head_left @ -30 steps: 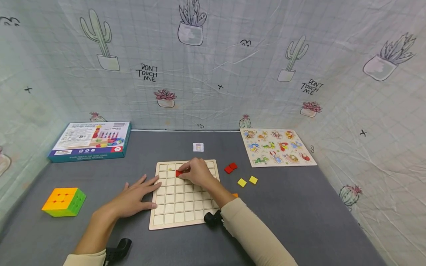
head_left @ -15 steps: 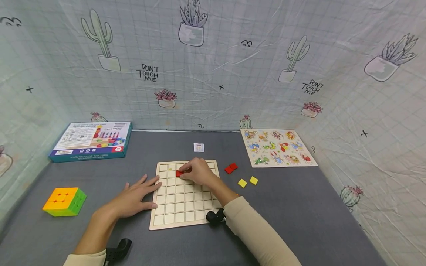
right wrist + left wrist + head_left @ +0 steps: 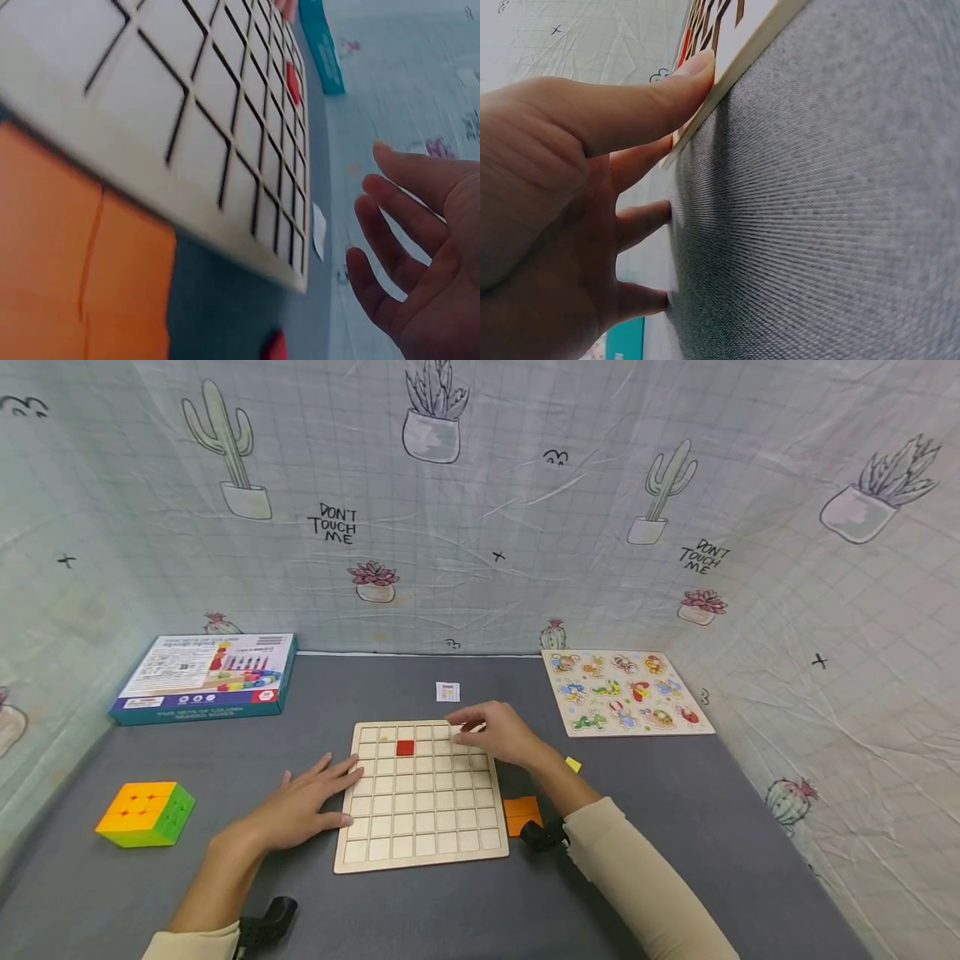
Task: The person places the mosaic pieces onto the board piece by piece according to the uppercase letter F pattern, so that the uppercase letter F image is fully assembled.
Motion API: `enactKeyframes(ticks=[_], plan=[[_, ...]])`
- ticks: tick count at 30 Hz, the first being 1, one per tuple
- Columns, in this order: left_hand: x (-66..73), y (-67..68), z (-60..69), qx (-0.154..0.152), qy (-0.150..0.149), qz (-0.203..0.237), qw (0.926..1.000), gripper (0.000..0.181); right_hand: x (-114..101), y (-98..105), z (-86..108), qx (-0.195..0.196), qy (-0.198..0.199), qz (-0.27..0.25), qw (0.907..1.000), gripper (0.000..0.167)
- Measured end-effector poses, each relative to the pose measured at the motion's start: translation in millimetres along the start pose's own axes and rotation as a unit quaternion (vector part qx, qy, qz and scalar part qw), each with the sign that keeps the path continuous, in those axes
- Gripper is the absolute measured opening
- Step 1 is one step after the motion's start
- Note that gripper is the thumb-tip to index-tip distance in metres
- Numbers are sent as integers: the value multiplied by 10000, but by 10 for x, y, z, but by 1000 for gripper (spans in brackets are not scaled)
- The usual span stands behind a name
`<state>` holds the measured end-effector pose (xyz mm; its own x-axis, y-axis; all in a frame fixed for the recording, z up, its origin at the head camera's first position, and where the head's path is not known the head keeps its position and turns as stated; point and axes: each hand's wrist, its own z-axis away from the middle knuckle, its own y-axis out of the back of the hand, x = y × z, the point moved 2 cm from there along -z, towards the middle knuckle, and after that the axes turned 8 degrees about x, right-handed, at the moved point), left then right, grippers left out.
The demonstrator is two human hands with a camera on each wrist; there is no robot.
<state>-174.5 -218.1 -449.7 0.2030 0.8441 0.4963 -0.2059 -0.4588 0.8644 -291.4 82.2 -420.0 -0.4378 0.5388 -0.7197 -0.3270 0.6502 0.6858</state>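
Apparently between tiles: right hand [image 3: 498, 733] empty, fingers loosely curved and apart, above the grid board [image 3: 424, 800]'s far right corner.
Left hand [image 3: 306, 808] spreads, thumb touching the board's left edge, seemingly steadying it. Red tile [image 3: 405, 748] sits in a second-row cell; orange tiles [image 3: 522, 815] just beside the right edge, yellow tile [image 3: 573, 765] farther right, loose red piece [image 3: 277, 346] off-board. Tile placing looks in hand; next move likely calls for pinching a loose piece and squaring it to a cell.

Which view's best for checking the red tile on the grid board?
Head: the red tile shows whole, as a square, on the grid board. The right wrist shows it small and foreshortened; the left wrist, only a thin red streak.
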Motion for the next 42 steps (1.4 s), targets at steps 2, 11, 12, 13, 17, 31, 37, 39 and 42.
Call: enactKeyframes(ticks=[2, 11, 12, 13, 17, 31, 37, 39, 42], plan=[[-4, 2, -3, 18, 1, -21, 10000, 75, 44, 127, 49, 112, -67, 39, 9999, 39], [1, 4, -5, 24, 12, -137, 9999, 76, 312, 499, 286, 305, -120, 254, 9991, 37], [1, 2, -3, 20, 19, -143, 9999, 76, 346, 513, 308, 285, -85, 301, 9991, 37], [2, 2, -2, 17, 17, -157, 9999, 76, 379, 519, 327, 267, -65, 354, 9990, 36], [-6, -5, 2, 4, 14, -195, 9998, 77, 528, 501, 383, 188, -77, 633, 9978, 33], [6, 8, 2, -11, 43, -133, 9999, 77, 747, 433, 408, -285, -97, 1081, 9937, 29], [9, 6, 0, -21, 62, -133, 9999, 78, 763, 414, 394, 34, 142, 1101, 9938, 24], [6, 3, 0, -19, 67, -133, 9999, 78, 772, 402, 388, 110, 129, 1069, 9941, 22], [1, 1, 0, -8, 58, -129, 9999, 77, 782, 385, 374, 230, 121, 1112, 9935, 20]])
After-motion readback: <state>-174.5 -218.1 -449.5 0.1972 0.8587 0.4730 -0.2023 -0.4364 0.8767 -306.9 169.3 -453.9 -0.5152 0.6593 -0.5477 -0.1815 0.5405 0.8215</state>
